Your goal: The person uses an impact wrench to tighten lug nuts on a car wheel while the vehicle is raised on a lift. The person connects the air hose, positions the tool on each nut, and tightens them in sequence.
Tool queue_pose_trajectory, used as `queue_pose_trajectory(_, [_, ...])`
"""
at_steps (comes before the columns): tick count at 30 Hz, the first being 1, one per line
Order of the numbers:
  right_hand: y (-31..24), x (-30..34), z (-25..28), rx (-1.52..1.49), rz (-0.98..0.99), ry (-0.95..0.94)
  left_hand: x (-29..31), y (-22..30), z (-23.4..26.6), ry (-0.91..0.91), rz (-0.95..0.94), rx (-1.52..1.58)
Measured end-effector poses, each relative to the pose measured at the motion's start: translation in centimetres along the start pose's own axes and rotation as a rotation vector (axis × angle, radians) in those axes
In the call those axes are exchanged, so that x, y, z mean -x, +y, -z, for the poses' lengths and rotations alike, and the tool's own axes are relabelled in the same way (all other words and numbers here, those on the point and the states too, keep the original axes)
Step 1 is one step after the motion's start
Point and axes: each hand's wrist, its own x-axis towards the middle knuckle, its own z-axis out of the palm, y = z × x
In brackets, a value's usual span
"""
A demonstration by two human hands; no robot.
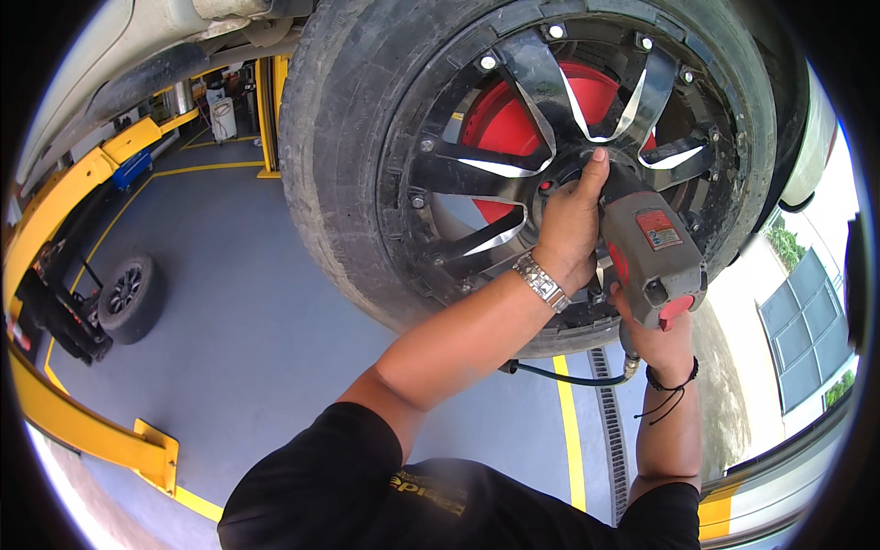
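Observation:
A large wheel with a worn black tire (344, 156) and a black-and-silver spoked rim (536, 73) hangs on a raised vehicle in front of me. My right hand (662, 341) is wrapped round the handle of a grey and red impact wrench (655, 243). The wrench's nose points in at the wheel's centre, where its tip is hidden. Beside the nose, my left hand (570, 225) steadies the tool, thumb pointing up along it; its other fingers are mostly hidden. Behind the spokes a red brake part (587, 87) shows. An air hose (577, 378) joins the handle's base.
Yellow lift arms (82, 417) curve along the left side. A second wheel (131, 298) stands on the grey-blue floor (247, 275) at left. Below me run a drain grate (611, 440) and a yellow floor line (570, 431). The vehicle's body (64, 87) overhangs at upper left.

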Motion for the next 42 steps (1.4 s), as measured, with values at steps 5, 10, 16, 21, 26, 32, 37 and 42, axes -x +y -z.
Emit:
queue_pose_trajectory(5, [-0.9,-3.0,3.6,0.068,0.175,-0.106,3.1,-1.8,0.0,0.109,-0.017,0.031])
queue_pose_trajectory(10, [-0.7,-2.9,3.1,0.236,0.302,-0.074,-0.6,-3.2,0.5,-0.356,0.059,0.338])
queue_pose_trajectory(16, [1.7,-2.7,3.4,0.263,0.304,-0.173,-2.3,-4.3,-0.2,-0.309,0.119,0.471])
queue_pose_trajectory(21, [2.6,-2.5,4.2,0.337,0.299,-0.196,-2.0,-4.4,-0.8,-0.342,0.167,0.628])
queue_pose_trajectory(26, [2.8,-2.4,4.4,0.514,0.437,-0.251,-2.4,-4.5,-0.7,-0.351,0.148,0.579])
queue_pose_trajectory(32, [4.1,-2.1,5.7,0.471,0.292,-0.290,-2.1,-4.1,-0.9,-0.423,0.171,0.632])
queue_pose_trajectory(37, [4.6,-2.0,6.7,0.497,0.239,-0.361,-1.7,-3.7,-1.4,-0.364,0.227,0.729])
queue_pose_trajectory(42, [2.5,-2.8,5.9,0.405,0.200,-0.338,-1.6,-3.6,-1.3,-0.479,0.189,0.723])
